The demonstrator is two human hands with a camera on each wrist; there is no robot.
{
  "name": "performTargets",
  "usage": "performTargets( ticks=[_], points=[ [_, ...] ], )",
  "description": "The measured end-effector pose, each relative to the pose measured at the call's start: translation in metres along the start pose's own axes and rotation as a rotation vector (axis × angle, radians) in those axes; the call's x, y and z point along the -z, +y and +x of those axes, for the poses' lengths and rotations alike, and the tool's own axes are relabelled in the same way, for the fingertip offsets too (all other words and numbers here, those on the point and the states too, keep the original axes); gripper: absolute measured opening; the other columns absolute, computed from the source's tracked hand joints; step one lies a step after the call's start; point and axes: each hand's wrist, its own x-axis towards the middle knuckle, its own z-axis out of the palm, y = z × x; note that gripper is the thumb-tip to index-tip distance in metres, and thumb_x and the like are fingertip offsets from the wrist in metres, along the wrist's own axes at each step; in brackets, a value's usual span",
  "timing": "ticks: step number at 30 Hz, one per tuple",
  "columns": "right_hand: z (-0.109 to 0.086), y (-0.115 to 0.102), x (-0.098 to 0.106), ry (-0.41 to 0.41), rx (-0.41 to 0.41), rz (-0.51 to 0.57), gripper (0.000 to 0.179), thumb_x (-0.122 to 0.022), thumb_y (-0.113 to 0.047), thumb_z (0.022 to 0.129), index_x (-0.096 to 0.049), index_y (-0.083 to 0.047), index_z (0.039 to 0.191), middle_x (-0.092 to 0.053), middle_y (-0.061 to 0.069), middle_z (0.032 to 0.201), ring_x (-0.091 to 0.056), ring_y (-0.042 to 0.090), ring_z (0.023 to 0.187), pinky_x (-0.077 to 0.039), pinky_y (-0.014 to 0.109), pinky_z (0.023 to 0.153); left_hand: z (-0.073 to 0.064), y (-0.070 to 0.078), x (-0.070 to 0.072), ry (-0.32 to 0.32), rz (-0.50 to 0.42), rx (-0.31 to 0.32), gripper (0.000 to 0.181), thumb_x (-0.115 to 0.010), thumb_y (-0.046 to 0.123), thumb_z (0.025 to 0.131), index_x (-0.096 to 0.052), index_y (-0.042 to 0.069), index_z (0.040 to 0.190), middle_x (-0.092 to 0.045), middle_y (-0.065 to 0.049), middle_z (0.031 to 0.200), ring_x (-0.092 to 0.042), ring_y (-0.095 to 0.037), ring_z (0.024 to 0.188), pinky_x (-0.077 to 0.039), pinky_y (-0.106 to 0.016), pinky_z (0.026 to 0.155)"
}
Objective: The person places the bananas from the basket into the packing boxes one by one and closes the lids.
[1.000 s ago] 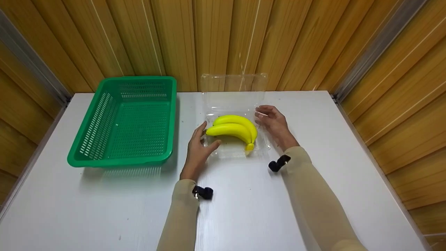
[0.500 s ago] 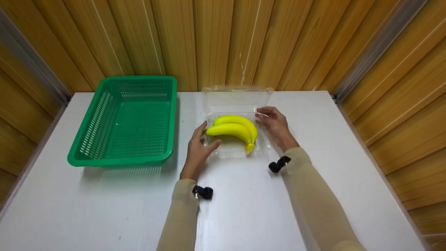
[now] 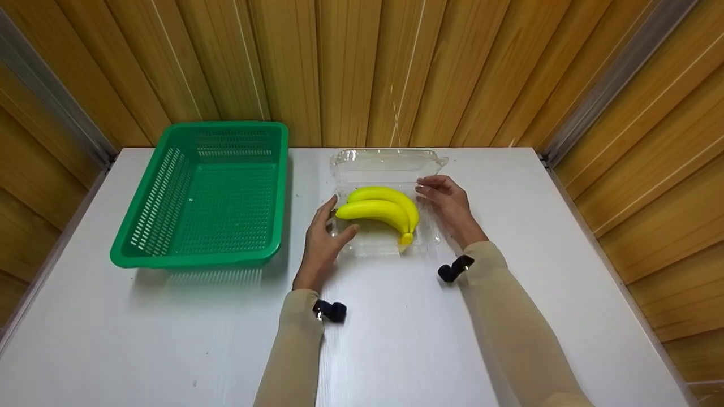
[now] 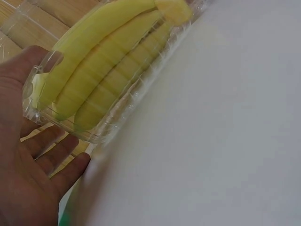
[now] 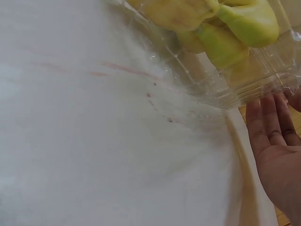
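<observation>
A bunch of yellow bananas point(image 3: 376, 210) lies in the base of a clear plastic clamshell container point(image 3: 370, 243). The container's hinged lid point(image 3: 387, 162) lies folded back on the far side. My left hand point(image 3: 322, 243) holds the container's left end, with the thumb over the rim and the fingers outside. In the left wrist view, the outer fingers point(image 4: 69, 172) are spread free of the plastic. My right hand point(image 3: 449, 206) holds the right edge near the hinge. Its fingertips are partly hidden behind the clear wall in the right wrist view.
A green plastic basket point(image 3: 268, 257) with slotted sides stands on the left of the white table point(image 3: 390, 333). Wooden panelling point(image 3: 345, 73) rises behind the table's far edge and along both sides.
The clear lid has swung from upright down and back toward the far table edge. Both hands stay at the container's ends, and the bananas have not moved.
</observation>
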Motion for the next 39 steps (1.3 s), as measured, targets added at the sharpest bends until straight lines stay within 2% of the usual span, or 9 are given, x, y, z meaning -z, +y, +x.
performTargets(
  ticks=[8, 12, 17, 20, 24, 27, 31, 34, 39],
  points=[
    [0.000, 0.000, 0.003, 0.039, -0.069, -0.030, 0.023, -0.071, 0.001, 0.100, -0.065, -0.003, 0.121, -0.070, 0.011, 0.128, -0.071, 0.023, 0.113, -0.056, 0.035, 0.103, -0.001, 0.002, -0.001, 0.004, -0.016, 0.011, 0.081, -0.081, 0.025, 0.095, -0.041, 0.006, 0.163, -0.040, -0.010, 0.167, -0.044, -0.032, 0.148, -0.038, -0.045, 0.121],
    [-0.003, -0.002, 0.004, 0.065, -0.117, -0.100, 0.022, -0.075, -0.012, 0.101, -0.067, -0.008, 0.121, -0.069, 0.009, 0.130, -0.068, 0.022, 0.116, -0.057, 0.030, 0.097, -0.002, 0.001, -0.001, 0.009, -0.033, 0.024, 0.077, -0.078, 0.028, 0.097, -0.042, 0.007, 0.163, -0.042, -0.010, 0.165, -0.045, -0.031, 0.147, -0.038, -0.045, 0.121],
    [-0.005, -0.003, 0.005, 0.056, -0.155, -0.121, 0.029, -0.075, -0.026, 0.102, -0.068, -0.011, 0.126, -0.068, 0.010, 0.136, -0.065, 0.025, 0.125, -0.056, 0.029, 0.096, -0.002, -0.001, 0.000, 0.021, -0.067, -0.004, 0.058, -0.054, 0.020, 0.107, -0.043, 0.005, 0.162, -0.044, -0.013, 0.164, -0.041, -0.031, 0.150, -0.036, -0.049, 0.122],
    [-0.006, -0.002, 0.006, 0.044, -0.152, -0.141, 0.035, -0.076, -0.033, 0.101, -0.068, -0.012, 0.128, -0.068, 0.009, 0.137, -0.064, 0.024, 0.124, -0.056, 0.029, 0.096, -0.003, 0.000, 0.001, 0.020, -0.117, 0.021, 0.056, -0.041, 0.021, 0.108, -0.043, 0.007, 0.162, -0.043, -0.009, 0.165, -0.037, -0.027, 0.152, -0.031, -0.048, 0.124],
    [-0.006, 0.000, 0.008, 0.033, -0.134, -0.152, 0.044, -0.079, -0.041, 0.097, -0.069, -0.013, 0.129, -0.067, 0.009, 0.135, -0.065, 0.024, 0.121, -0.056, 0.029, 0.095, -0.004, 0.000, 0.002, 0.018, -0.190, 0.063, 0.057, -0.032, 0.030, 0.111, -0.043, 0.010, 0.163, -0.040, -0.006, 0.167, -0.035, -0.026, 0.153, -0.028, -0.047, 0.125],
    [-0.007, 0.001, 0.008, 0.022, -0.125, -0.124, 0.041, -0.078, -0.036, 0.099, -0.069, -0.011, 0.129, -0.067, 0.009, 0.136, -0.065, 0.025, 0.122, -0.056, 0.030, 0.098, -0.005, 0.002, 0.002, 0.028, -0.223, 0.111, 0.060, -0.030, 0.045, 0.113, -0.045, 0.014, 0.163, -0.041, -0.003, 0.167, -0.037, -0.026, 0.152, -0.028, -0.046, 0.125],
    [-0.009, 0.002, 0.008, 0.011, -0.125, -0.069, 0.028, -0.070, -0.022, 0.105, -0.068, -0.009, 0.130, -0.068, 0.009, 0.137, -0.063, 0.025, 0.127, -0.055, 0.031, 0.102, -0.006, 0.003, 0.002, 0.041, -0.224, 0.136, 0.068, -0.031, 0.059, 0.111, -0.046, 0.017, 0.162, -0.043, -0.002, 0.165, -0.037, -0.022, 0.151, -0.029, -0.044, 0.124],
    [-0.010, 0.002, 0.009, -0.001, -0.121, -0.023, 0.026, -0.064, -0.014, 0.107, -0.067, -0.007, 0.132, -0.068, 0.012, 0.137, -0.063, 0.028, 0.129, -0.054, 0.033, 0.104, -0.005, 0.004, 0.003, 0.038, -0.211, 0.095, 0.067, -0.034, 0.054, 0.111, -0.045, 0.012, 0.162, -0.043, -0.006, 0.165, -0.035, -0.023, 0.153, -0.029, -0.046, 0.124],
    [-0.012, 0.000, 0.011, -0.030, -0.132, -0.002, 0.031, -0.056, -0.009, 0.108, -0.066, -0.007, 0.138, -0.068, 0.012, 0.139, -0.063, 0.028, 0.129, -0.055, 0.035, 0.103, -0.005, 0.003, 0.005, 0.029, -0.203, 0.035, 0.062, -0.042, 0.037, 0.108, -0.045, 0.005, 0.161, -0.044, -0.011, 0.165, -0.034, -0.028, 0.154, -0.029, -0.049, 0.124]
  ],
)
